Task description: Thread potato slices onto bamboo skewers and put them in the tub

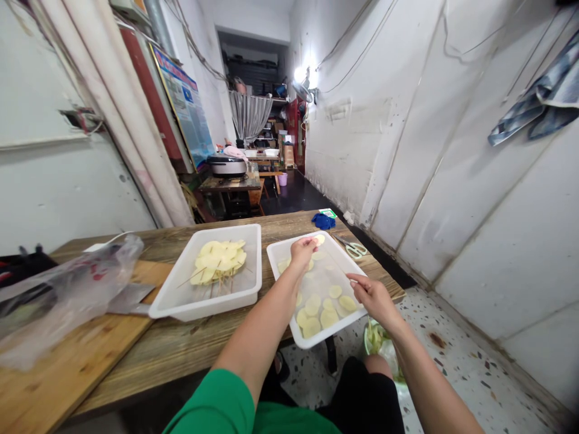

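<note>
**Potato Slices in Two Trays**

Pinched between the fingers of the left hand: one potato slice, up at the far end of the near tray. Curled close together at that tray's right rim: the right hand, holding something or not, hard to tell. More slices flat inside. Beside it on the wooden table, a second tray with slices on sticks. Just past, scissors and a blue cloth.
</note>
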Action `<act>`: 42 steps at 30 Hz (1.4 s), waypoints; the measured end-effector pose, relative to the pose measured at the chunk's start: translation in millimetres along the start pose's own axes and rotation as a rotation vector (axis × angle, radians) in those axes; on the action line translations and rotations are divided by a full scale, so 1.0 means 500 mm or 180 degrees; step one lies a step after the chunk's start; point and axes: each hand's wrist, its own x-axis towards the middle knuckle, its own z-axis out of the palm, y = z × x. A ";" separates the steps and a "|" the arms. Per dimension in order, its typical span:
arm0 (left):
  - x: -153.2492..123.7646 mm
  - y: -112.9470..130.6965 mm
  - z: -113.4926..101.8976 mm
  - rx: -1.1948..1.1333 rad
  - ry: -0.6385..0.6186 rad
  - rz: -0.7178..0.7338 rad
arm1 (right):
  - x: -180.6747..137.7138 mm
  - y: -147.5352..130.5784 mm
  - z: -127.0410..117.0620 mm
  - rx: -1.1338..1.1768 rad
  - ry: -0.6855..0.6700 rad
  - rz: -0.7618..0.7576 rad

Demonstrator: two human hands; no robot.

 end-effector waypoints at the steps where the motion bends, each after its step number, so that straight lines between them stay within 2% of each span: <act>1: 0.001 -0.001 0.000 -0.0052 -0.0014 -0.0048 | 0.000 0.002 0.001 0.0019 0.0018 -0.0011; 5: 0.001 -0.001 0.001 -0.0085 -0.0064 -0.0082 | -0.002 0.007 0.006 0.0036 0.0096 -0.0045; 11: -0.016 0.007 0.004 0.0171 -0.0246 0.0118 | -0.003 0.000 0.007 -0.0070 0.0156 -0.0055; 16: -0.021 0.007 0.007 -0.0028 -0.0185 -0.0157 | -0.007 -0.009 0.011 -0.0130 0.0237 -0.0020; 22: -0.017 0.001 0.007 -0.0317 -0.0219 -0.0420 | -0.004 -0.004 0.010 -0.0258 0.0013 0.0050; 28: -0.027 0.007 0.014 -0.0418 -0.0309 -0.0233 | 0.084 -0.015 0.027 0.0049 -0.0540 0.0140; 31: -0.028 0.011 0.012 -0.0470 -0.0333 -0.0197 | 0.146 -0.039 0.060 -0.0051 -0.0449 0.0240; 34: -0.024 0.013 0.006 -0.0609 -0.0250 -0.0269 | 0.185 -0.052 0.097 -0.0322 -0.0155 0.0057; 37: -0.016 0.010 0.003 -0.0784 -0.0121 -0.0347 | 0.195 -0.044 0.118 -0.0464 0.0069 -0.0195; 39: -0.013 0.007 0.002 -0.0832 -0.0065 -0.0421 | 0.193 -0.033 0.120 -0.0293 0.0006 -0.0243; 42: -0.012 0.004 0.002 -0.0814 -0.0003 -0.0555 | 0.186 -0.024 0.115 0.0352 -0.0231 -0.0090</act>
